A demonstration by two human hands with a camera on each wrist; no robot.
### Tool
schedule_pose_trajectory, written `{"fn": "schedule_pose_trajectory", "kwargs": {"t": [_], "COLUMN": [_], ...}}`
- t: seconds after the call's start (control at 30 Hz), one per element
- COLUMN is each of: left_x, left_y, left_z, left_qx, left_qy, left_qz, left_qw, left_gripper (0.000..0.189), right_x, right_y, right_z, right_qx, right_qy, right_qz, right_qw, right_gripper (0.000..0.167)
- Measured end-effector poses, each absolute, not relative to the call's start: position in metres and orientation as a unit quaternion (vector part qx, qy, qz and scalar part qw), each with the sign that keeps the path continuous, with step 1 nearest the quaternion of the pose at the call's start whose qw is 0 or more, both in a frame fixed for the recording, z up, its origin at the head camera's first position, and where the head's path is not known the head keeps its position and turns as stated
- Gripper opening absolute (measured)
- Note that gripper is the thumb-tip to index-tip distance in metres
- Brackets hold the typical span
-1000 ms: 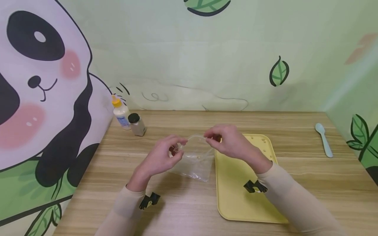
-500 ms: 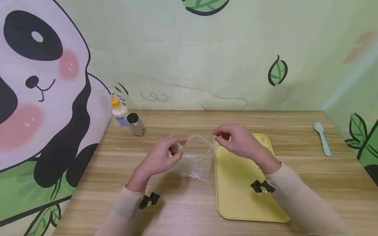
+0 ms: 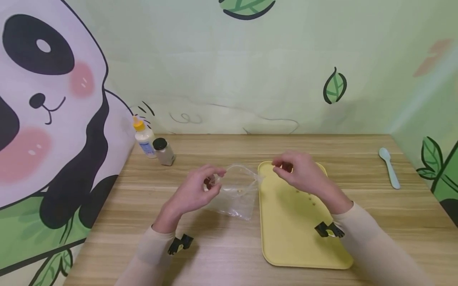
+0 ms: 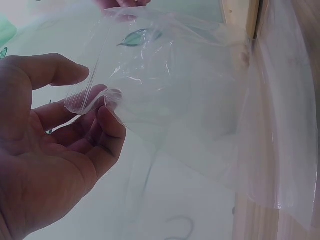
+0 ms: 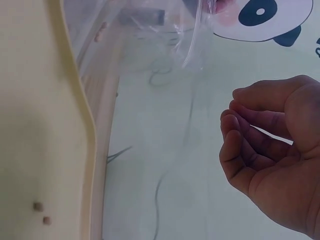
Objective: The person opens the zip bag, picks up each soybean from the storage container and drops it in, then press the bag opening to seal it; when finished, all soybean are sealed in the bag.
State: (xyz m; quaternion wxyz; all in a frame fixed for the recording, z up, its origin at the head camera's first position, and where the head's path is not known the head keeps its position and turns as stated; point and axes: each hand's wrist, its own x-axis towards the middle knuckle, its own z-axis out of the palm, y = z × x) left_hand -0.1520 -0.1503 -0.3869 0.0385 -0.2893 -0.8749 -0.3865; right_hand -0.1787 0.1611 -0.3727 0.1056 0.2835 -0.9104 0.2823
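Observation:
A clear plastic bag (image 3: 236,206) hangs close over the table, its mouth spread wide. My left hand (image 3: 195,188) holds the bag's left rim, and in the left wrist view the curled fingers (image 4: 112,132) grip the film's edge. A small light-brown bit (image 3: 239,191) shows inside the bag. To the right, my right hand (image 3: 304,174) hovers over the yellow tray (image 3: 293,242), apart from the bag. The right wrist view shows its fingers (image 5: 232,147) loosely curled, with nothing visible in them. Several small brown pellets (image 3: 310,198) lie on the tray, partly hidden by this hand.
At the back left stand a white bottle (image 3: 146,142) with an orange nozzle cap and a small jar (image 3: 164,154) with a black lid. A pale blue spoon (image 3: 390,167) lies at the far right. A panda-print wall covering (image 3: 229,79) borders the wooden table (image 3: 229,254).
My right hand has let go of the bag's right rim and moved right over the tray, uncovering pellets there. The left hand and the bag have stayed nearly still.

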Motion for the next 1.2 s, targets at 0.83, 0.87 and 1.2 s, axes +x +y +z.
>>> {"fn": "schedule_pose_trajectory", "kwargs": {"t": [0.83,0.87,1.2], "left_x": [-0.152,-0.152,-0.153], "left_y": [-0.149,-0.149,-0.150], "left_z": [-0.389,-0.389,-0.388], "left_qx": [-0.295,-0.295,-0.291], "left_qy": [-0.872,-0.872,-0.874], "left_qz": [-0.388,-0.389,-0.388], "left_qw": [0.037,0.037,0.040], "left_gripper": [0.033,0.034,0.030], "right_x": [-0.155,-0.155,-0.149], "right_y": [0.221,0.223,0.237], "right_z": [-0.414,-0.415,-0.428], "right_qx": [0.214,0.214,0.204], "right_qy": [-0.944,-0.944,-0.952], "right_qz": [0.247,0.245,0.226], "right_qw": [0.046,0.048,0.029], "right_gripper": [0.009,0.008,0.008]}}
